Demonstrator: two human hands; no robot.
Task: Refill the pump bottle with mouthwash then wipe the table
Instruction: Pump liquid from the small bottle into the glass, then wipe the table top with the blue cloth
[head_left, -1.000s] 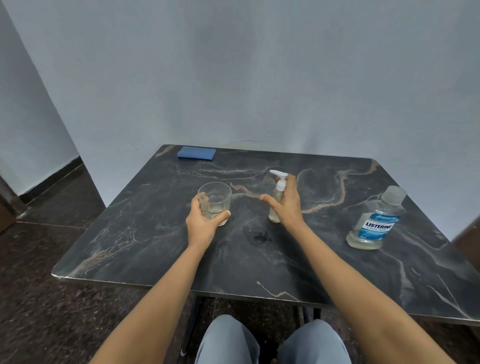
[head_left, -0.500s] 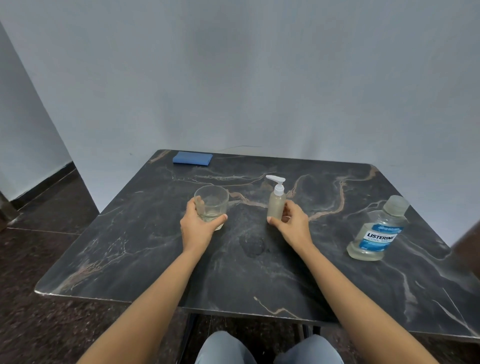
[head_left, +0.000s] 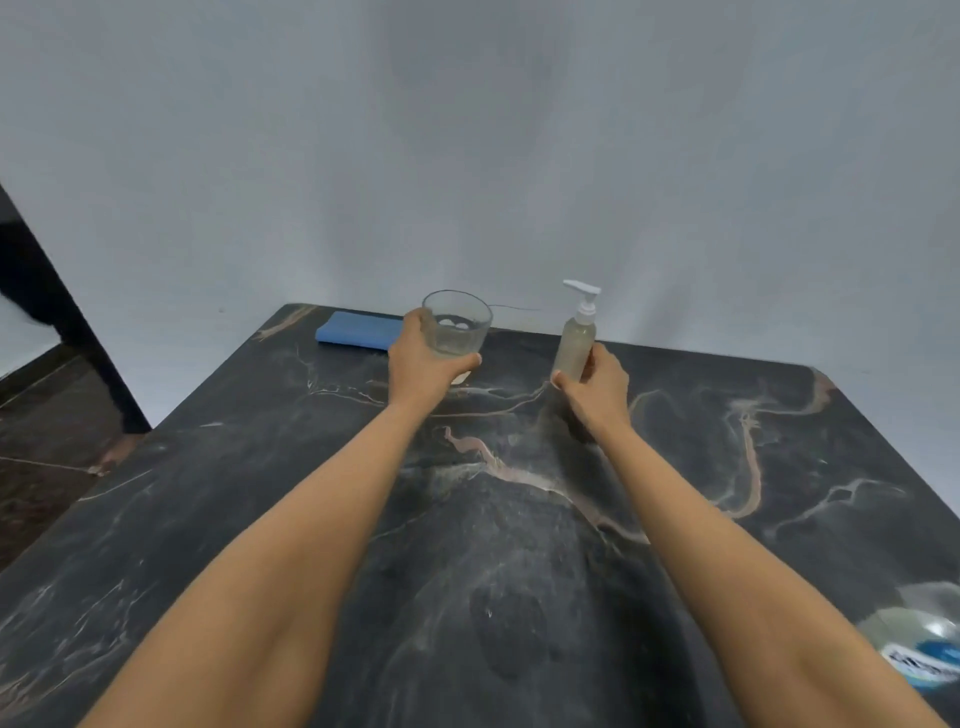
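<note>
Glass tumbler (head_left: 457, 325) is what the left grip (head_left: 423, 371) has, fingers and thumb wrapped round its lower wall, with a little clear liquid in the bottom. The right grip (head_left: 597, 387) is curled round the lower half of the pump bottle (head_left: 575, 345), thumb on the near side. Both are out towards the far side of the desk (head_left: 779, 467), and I honestly can't tell if they're resting on it or lifted a touch.

The bottle is upright, long axis straight up and down. Its white pump head is on and the spout is aimed left, towards the glass.

What could go wrong, I reckon: that glass has a wide rim and the bottle a skinny neck, so any tipping from one to the other would slop over the desk. The big mouthwash bottle (head_left: 924, 644) is also sitting blurry at the near right corner, right beside the forearm, so a careless pull-back could knock it. A blue cloth (head_left: 358, 330) lies just behind the glass, and there's a damp-looking patch (head_left: 511, 629) mid-desk.
</note>
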